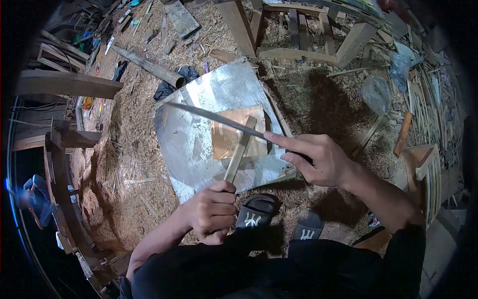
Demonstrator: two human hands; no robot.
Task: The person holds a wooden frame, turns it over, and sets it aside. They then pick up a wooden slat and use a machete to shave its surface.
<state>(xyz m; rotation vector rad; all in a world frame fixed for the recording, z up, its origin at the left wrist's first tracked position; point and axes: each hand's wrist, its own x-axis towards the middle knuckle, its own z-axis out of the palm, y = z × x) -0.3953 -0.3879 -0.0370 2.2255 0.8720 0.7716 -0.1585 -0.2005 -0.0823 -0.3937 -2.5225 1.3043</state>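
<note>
Shavings and straw cover the floor point(129, 164), with a metal sheet point(189, 149) laid flat on it. On my feed the left hand point(213, 212) has its grip closed tight round the lower end of a wooden strip point(241, 149) that leans up over the sheet. The right hand point(318, 159) grips the handle of a long blade point(214, 117), forefinger stretched along it, edge across the strip's top end. I judge a slip could run the edge down toward the left knuckles. A brown board point(226, 142) lies under the strip, black sandals point(256, 212) sit just behind the hands, a timber frame point(298, 42) stands beyond; nothing blocks the blade
</note>
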